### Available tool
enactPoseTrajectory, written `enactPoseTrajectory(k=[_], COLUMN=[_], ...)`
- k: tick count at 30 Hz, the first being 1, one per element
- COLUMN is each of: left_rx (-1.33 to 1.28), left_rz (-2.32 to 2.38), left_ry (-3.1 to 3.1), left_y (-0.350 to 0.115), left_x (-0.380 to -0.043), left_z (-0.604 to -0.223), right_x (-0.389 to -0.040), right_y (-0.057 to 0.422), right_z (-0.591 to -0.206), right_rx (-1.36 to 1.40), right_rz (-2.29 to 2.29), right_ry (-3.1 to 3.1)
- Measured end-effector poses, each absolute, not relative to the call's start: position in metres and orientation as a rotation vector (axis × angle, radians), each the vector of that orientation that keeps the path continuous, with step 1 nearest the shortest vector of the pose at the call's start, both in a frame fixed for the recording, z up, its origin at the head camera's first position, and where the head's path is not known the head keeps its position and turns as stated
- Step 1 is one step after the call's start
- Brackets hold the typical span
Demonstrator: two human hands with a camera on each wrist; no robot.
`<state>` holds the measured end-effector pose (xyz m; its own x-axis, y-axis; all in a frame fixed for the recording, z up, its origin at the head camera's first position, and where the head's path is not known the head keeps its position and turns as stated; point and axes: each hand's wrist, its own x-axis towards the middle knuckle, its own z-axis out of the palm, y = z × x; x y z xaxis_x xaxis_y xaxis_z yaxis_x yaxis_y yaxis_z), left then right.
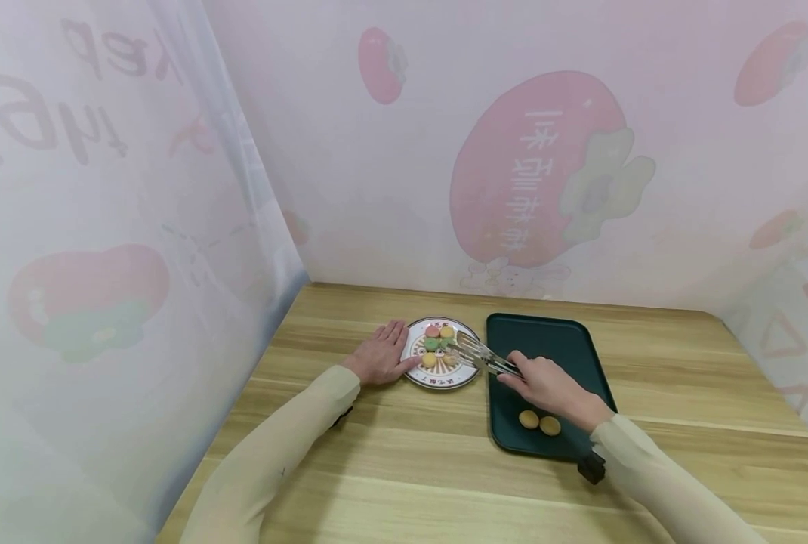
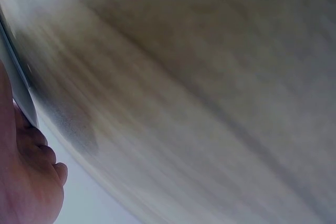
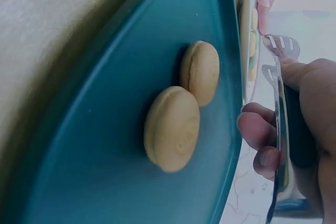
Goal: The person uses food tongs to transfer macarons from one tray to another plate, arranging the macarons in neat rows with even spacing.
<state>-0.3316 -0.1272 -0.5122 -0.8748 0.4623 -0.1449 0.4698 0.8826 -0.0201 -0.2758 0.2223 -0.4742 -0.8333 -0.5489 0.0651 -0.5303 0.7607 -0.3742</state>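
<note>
A round white plate with printed patterns carries several macarons: a pink one, yellow ones, green ones and a tan one. My left hand rests at the plate's left rim, its fingers extended along the edge and the thumb over the rim. Metal serving tongs are in the grip of my right hand. Their slotted ends stand apart over the plate's right side, overlapping the tan macaron in the head view. In the right wrist view, no macaron shows between the ends.
Right of the plate lies a dark green tray, partly under my right hand. Two tan macarons sit side by side near its front edge. The wooden table meets pale printed curtains at the back and left.
</note>
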Motion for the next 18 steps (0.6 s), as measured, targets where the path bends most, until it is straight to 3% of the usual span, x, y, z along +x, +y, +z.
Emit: enactPoseTrajectory(k=[18], left_rx=[0.716], left_rz=[-0.087], left_ry=[2.919], left_y=[-0.126], left_x=[-0.331], left_z=[-0.512], right_x=[-0.246], right_y=[0.255], right_z=[-0.46], right_rx=[-0.868], right_rz=[-0.644], right_ry=[2.887])
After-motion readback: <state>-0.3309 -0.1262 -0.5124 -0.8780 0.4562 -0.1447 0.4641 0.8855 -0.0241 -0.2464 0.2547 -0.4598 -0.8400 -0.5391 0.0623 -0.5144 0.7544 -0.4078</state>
